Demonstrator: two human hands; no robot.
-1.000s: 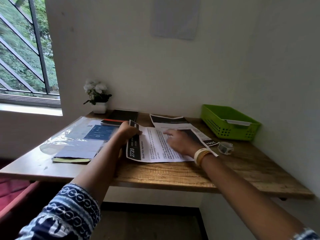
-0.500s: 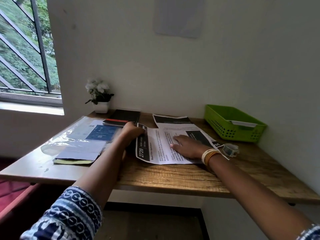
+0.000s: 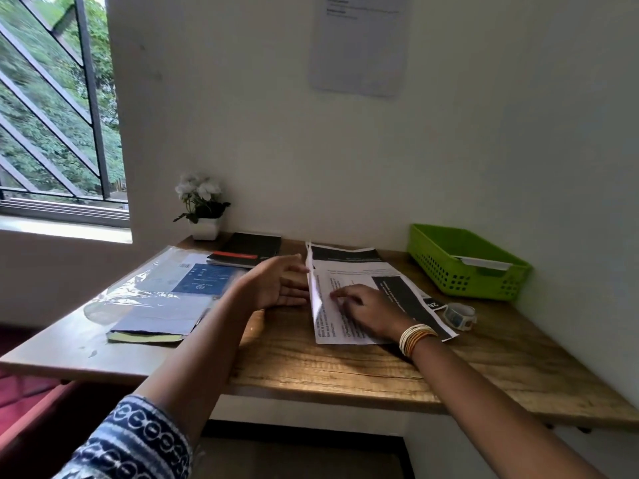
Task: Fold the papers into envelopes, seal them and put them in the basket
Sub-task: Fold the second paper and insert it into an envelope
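A printed paper (image 3: 325, 328) lies on the wooden desk (image 3: 345, 364), its left edge standing upright in a fold. My left hand (image 3: 276, 288) is open, palm turned right, its fingertips against the back of that raised flap. Spread flat on the sheet, my right hand (image 3: 366, 311) presses down just right of the fold. More printed sheets (image 3: 345, 254) lie underneath and behind. The green basket (image 3: 428, 252) stands at the back right by the wall with a white folded piece (image 3: 484, 262) inside. A tape roll (image 3: 460, 315) rests right of the papers.
Left of the papers lie a plastic-wrapped envelope pack (image 3: 166, 292) and a black notebook (image 3: 249, 248). A small white flower pot (image 3: 204, 216) stands at the back. Walls close off the desk behind and to the right.
The paper's left edge with the black band, flat before, now stands upright. My left hand has opened and sits behind the flap. My right hand stays pressed on the sheet.
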